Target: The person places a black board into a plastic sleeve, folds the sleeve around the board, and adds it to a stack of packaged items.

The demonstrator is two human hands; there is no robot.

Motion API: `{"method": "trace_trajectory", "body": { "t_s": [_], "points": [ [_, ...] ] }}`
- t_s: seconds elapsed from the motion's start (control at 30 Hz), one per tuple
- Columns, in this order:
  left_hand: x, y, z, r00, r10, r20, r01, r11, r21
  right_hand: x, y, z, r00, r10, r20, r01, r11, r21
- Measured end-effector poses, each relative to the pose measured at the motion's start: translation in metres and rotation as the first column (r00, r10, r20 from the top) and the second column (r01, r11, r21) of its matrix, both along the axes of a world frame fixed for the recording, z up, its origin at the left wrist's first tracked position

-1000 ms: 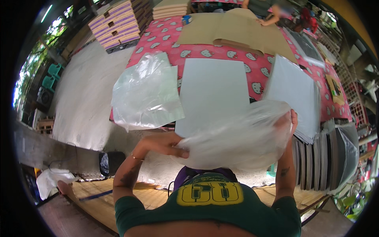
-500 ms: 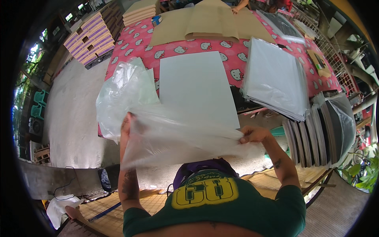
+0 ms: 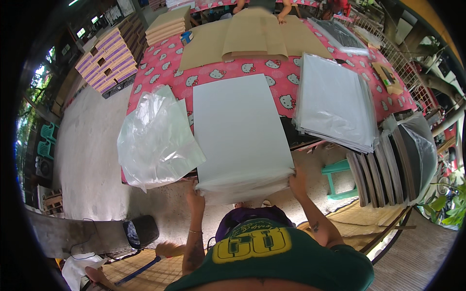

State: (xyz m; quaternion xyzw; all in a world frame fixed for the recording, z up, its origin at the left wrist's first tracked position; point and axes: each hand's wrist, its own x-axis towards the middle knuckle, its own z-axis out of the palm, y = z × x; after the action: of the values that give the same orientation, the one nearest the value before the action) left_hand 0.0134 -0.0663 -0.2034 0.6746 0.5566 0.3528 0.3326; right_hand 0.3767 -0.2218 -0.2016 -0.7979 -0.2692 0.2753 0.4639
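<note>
A large white sheet [image 3: 238,121] lies flat on the table in front of me. Its near end sits inside the mouth of a clear plastic bag [image 3: 245,190], bunched along the table's near edge. At the bag's left corner my left hand [image 3: 195,195] has its fingers closed on the plastic. My right hand [image 3: 297,182] pinches the opposite corner, beside the sheet's right edge. Left of the sheet, a loose heap of clear plastic bags [image 3: 158,140] lies crumpled. To the right rests a stack of plastic-wrapped white sheets [image 3: 335,99].
Brown paper sheets [image 3: 252,36] cover the far side of the pink patterned table [image 3: 160,65], where another person's hand [image 3: 283,17] rests. Wrapped dark panels [image 3: 388,160] stand upright at the right, near a green stool [image 3: 337,179]. Stacked boxes [image 3: 109,58] stand at the far left.
Both hands have brought the plastic bag down to the sheet's near end, and the bag now surrounds that end. My left hand moved right and lower; my right hand moved left.
</note>
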Motion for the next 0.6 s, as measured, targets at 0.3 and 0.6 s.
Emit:
{"method": "trace_trajectory", "body": {
  "t_s": [0.3,0.6],
  "points": [
    [0.009,-0.013,0.065,0.994,-0.105,-0.008,0.104,0.991,-0.084,0.002,-0.005,0.042,0.994,-0.01,0.113,-0.015,0.976,0.219],
    [-0.006,0.073,0.262,-0.126,-0.106,0.986,0.584,0.796,0.16,0.035,0.032,0.287,0.722,0.546,-0.425,0.148,0.479,0.865]
  ]
}}
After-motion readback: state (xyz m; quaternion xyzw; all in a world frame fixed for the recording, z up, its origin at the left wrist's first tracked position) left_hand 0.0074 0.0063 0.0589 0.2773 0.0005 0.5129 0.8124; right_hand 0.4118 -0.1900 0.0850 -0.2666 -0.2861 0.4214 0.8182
